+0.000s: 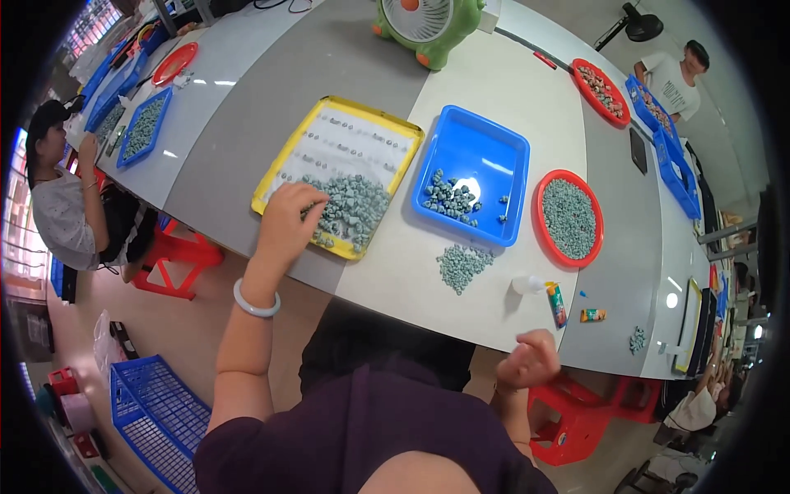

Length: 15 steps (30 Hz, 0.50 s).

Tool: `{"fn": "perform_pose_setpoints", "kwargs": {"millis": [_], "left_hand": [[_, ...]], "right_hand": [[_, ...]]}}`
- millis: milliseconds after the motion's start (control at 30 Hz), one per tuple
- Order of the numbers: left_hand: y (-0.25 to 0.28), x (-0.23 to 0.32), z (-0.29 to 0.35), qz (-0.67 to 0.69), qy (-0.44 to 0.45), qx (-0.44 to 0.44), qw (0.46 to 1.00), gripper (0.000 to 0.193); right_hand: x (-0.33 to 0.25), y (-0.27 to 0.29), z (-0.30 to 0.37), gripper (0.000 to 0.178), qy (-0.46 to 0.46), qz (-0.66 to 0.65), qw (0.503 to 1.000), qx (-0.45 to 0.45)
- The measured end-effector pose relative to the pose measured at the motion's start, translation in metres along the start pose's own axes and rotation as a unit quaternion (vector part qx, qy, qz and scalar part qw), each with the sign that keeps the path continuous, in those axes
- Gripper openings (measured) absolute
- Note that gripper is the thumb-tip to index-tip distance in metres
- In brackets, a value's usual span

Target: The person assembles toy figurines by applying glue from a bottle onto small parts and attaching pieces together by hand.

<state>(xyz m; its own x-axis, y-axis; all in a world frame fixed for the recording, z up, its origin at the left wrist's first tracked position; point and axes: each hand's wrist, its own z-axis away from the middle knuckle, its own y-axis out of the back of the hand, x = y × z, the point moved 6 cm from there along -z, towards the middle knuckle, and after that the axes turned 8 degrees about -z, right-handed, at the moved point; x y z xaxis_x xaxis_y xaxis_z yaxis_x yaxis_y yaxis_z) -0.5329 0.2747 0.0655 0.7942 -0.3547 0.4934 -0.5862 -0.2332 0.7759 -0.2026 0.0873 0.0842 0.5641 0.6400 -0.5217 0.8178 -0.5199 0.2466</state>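
Note:
My left hand [288, 221] reaches over a yellow-rimmed tray [280, 161], beside a heap of grey-green small pieces [355, 206]. Thumb and forefinger come together at the heap's edge; whatever is between them is too small to make out. White printed paper [354, 140] lines the tray. My right hand [528, 360] is held by the table's near edge with its fingers curled, and I cannot see what they hold. Nearest to it are a small colourful tube [557, 306] and a white bottle [527, 285]. A blue tray [469, 156] holds darker clustered pieces [451, 198].
Loose small pieces [464, 267] lie below the blue tray. A red round tray [600, 214] of similar pieces stands right of it. A green fan [436, 58] stands at the back. Another small tube [592, 314] lies rightward. Other people sit left and far right; red stools flank the table.

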Motion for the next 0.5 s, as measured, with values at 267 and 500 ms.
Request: {"fn": "perform_pose_setpoints", "kwargs": {"millis": [267,500], "left_hand": [[-0.048,0.017,-0.074,-0.076,-0.167,-0.138,0.973,0.003],[-0.071,0.026,-0.084,-0.108,-0.163,-0.228,0.954,0.003]], "right_hand": [[0.034,-0.015,0.022,0.031,-0.099,0.034,0.993,-0.047],[0.027,-0.009,0.017,0.027,-0.103,0.048,0.993,-0.044]]}}
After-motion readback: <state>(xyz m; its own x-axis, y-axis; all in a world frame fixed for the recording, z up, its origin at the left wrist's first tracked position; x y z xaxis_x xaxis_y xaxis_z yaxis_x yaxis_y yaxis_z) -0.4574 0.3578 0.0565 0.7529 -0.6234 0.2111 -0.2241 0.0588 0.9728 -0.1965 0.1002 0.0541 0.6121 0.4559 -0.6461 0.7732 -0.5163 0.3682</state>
